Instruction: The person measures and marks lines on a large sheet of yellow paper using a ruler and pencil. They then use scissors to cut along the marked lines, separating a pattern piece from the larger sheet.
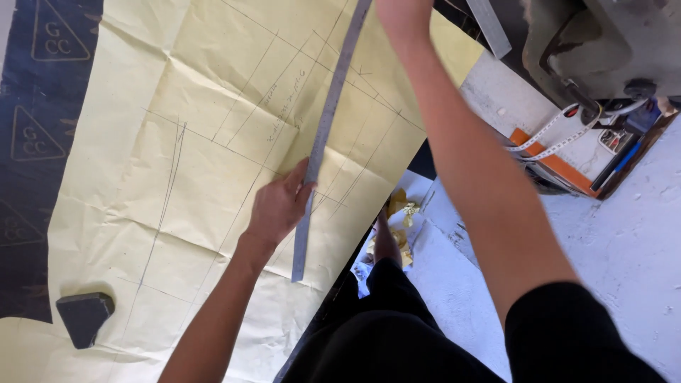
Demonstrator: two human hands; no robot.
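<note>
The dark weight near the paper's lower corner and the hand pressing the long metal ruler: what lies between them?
In the head view, only yellow pattern paper with creases and pencil lines lies between the dark weight and the left hand on the ruler.

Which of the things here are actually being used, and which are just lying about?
In use:
- long grey metal ruler, pressed down by the left hand
- creased pale yellow pattern paper with pencil lines
- right hand, at the ruler's far end

Lying about:
- dark grey wedge-shaped block
- white measuring tape
- crumpled yellow scraps
</note>
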